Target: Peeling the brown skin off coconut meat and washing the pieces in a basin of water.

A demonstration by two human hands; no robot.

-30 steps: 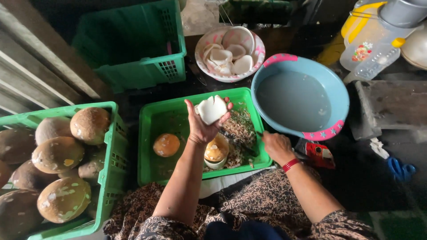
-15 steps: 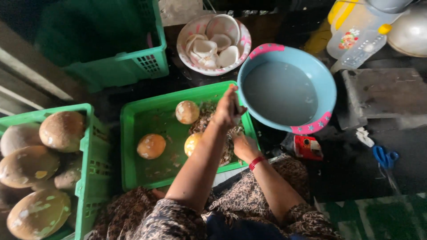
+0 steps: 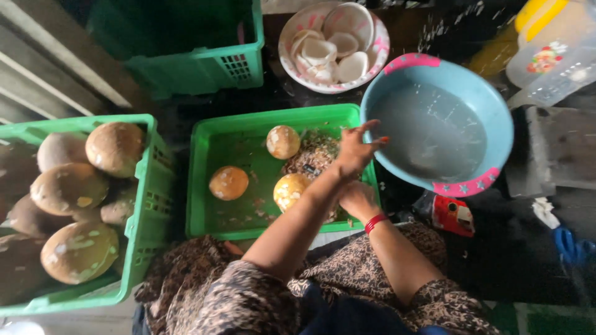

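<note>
My left hand (image 3: 355, 149) hovers at the near rim of a blue basin (image 3: 496, 111) of water, fingers spread and empty. My right hand (image 3: 357, 200), with a red band on the wrist, sits curled below it at the right edge of a shallow green tray (image 3: 205, 186); my left forearm hides what is in it. In the tray lie three round peeled coconuts (image 3: 282, 141), (image 3: 228, 183), (image 3: 290, 191) and a heap of brown shavings (image 3: 313, 158). A pink-patterned plate (image 3: 380, 53) of white coconut pieces stands behind the tray.
A green crate (image 3: 149, 217) at the left holds several large brown coconuts. Another green crate (image 3: 192, 62) stands at the back. A small red object (image 3: 453, 214) lies by my right knee, a clear jug (image 3: 546, 62) at the far right, a blue-handled tool (image 3: 571, 245) on the dark floor.
My left hand held a white coconut piece up over the tray; it has swung right to the basin's rim and the piece is gone from it. The view has shifted left.
</note>
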